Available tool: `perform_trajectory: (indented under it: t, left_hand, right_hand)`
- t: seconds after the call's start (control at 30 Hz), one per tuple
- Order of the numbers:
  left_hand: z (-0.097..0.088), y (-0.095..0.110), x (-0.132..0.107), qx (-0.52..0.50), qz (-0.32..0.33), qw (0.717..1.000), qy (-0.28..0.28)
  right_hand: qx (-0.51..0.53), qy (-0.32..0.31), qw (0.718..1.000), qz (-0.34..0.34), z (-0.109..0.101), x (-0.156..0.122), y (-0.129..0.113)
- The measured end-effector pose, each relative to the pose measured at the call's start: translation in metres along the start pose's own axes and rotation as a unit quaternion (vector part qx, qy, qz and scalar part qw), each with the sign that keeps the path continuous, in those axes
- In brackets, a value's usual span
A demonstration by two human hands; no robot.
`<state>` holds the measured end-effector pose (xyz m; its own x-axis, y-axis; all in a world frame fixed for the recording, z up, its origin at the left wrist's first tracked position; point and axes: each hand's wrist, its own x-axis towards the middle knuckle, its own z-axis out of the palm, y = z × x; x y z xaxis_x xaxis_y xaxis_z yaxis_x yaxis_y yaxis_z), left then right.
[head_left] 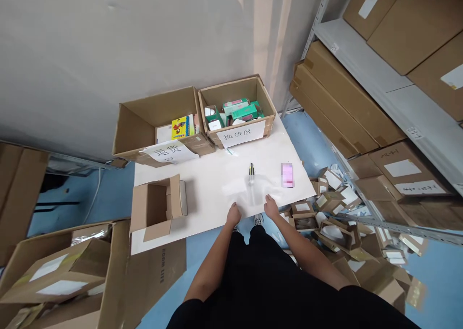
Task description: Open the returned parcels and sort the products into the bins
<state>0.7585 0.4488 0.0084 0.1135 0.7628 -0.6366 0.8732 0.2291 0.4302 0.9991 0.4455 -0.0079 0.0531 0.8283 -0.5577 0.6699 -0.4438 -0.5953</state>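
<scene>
Both my hands rest at the near edge of a white table (210,174). My left hand (233,215) is curled, its fingers hidden under the knuckles. My right hand (271,206) lies on the near edge of a clear plastic bag (249,191) spread flat on the table. A small black and yellow utility knife (251,169) lies just beyond the bag. A pink item (287,174) lies to the right of the knife. An open small cardboard box (156,206) stands on the table's left side.
Two open cartons with paper labels stand at the table's far edge: the left carton (152,121) with a yellow box, the right carton (235,108) with green boxes. Small windowed boxes (336,213) litter the blue floor at right. Shelves with large cartons (379,78) rise at right.
</scene>
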Motion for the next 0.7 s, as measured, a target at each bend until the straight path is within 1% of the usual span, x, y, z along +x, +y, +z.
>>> perform_trajectory:
  t: [0.03, 0.1, 0.17, 0.2, 0.27, 0.33, 0.4, 0.43, 0.47, 0.5, 0.53, 0.57, 0.6, 0.67, 0.7]
  left_hand:
    - [-0.003, 0.001, -0.005, -0.018, 0.018, 0.999, 0.024]
    - [-0.012, 0.005, -0.017, -0.072, 0.087, 0.991, 0.073]
    - [-0.021, 0.01, -0.029, -0.143, 0.179, 0.967, 0.11]
    - [-0.027, 0.014, -0.035, -0.173, 0.219, 0.953, 0.119]
    - [-0.038, 0.021, -0.049, -0.215, 0.275, 0.929, 0.12]
    - [-0.053, 0.026, -0.066, -0.241, 0.314, 0.911, 0.117]
    - [-0.07, 0.022, -0.086, -0.257, 0.337, 0.899, 0.109]
    - [-0.08, 0.015, -0.097, -0.263, 0.34, 0.897, 0.104]
    - [-0.092, 0.005, -0.107, -0.271, 0.337, 0.895, 0.106]
    - [-0.104, -0.009, -0.117, -0.282, 0.327, 0.894, 0.12]
    - [-0.118, -0.028, -0.126, -0.294, 0.307, 0.893, 0.148]
    - [-0.133, -0.05, -0.134, -0.302, 0.279, 0.891, 0.191]
    - [-0.149, -0.076, -0.14, -0.301, 0.244, 0.89, 0.241]
    - [-0.179, -0.135, -0.15, -0.264, 0.157, 0.891, 0.334]
    - [-0.193, -0.167, -0.152, -0.224, 0.114, 0.9, 0.358]
  right_hand:
    - [0.045, 0.02, 0.999, -0.015, 0.001, -0.002, -0.011]
    - [0.15, 0.053, 0.986, -0.049, 0.004, -0.005, -0.037]
    - [0.263, 0.057, 0.96, -0.074, 0.007, -0.01, -0.066]
    - [0.315, 0.046, 0.945, -0.079, 0.008, -0.013, -0.081]
    - [0.397, 0.007, 0.915, -0.072, 0.009, -0.019, -0.11]
    - [0.444, -0.03, 0.893, -0.059, 0.01, -0.026, -0.137]
    - [0.461, -0.043, 0.884, -0.057, 0.013, -0.035, -0.162]
    - [0.463, -0.04, 0.883, -0.06, 0.016, -0.04, -0.174]
    - [0.461, -0.033, 0.884, -0.066, 0.02, -0.045, -0.185]
    - [0.456, -0.025, 0.887, -0.073, 0.025, -0.049, -0.195]
    - [0.449, -0.016, 0.89, -0.079, 0.031, -0.054, -0.205]
    - [0.442, -0.008, 0.893, -0.083, 0.039, -0.059, -0.214]
    - [0.433, -0.002, 0.897, -0.087, 0.048, -0.064, -0.223]
    - [0.413, 0.003, 0.905, -0.099, 0.069, -0.071, -0.239]
    - [0.4, 0.006, 0.91, -0.112, 0.08, -0.075, -0.247]
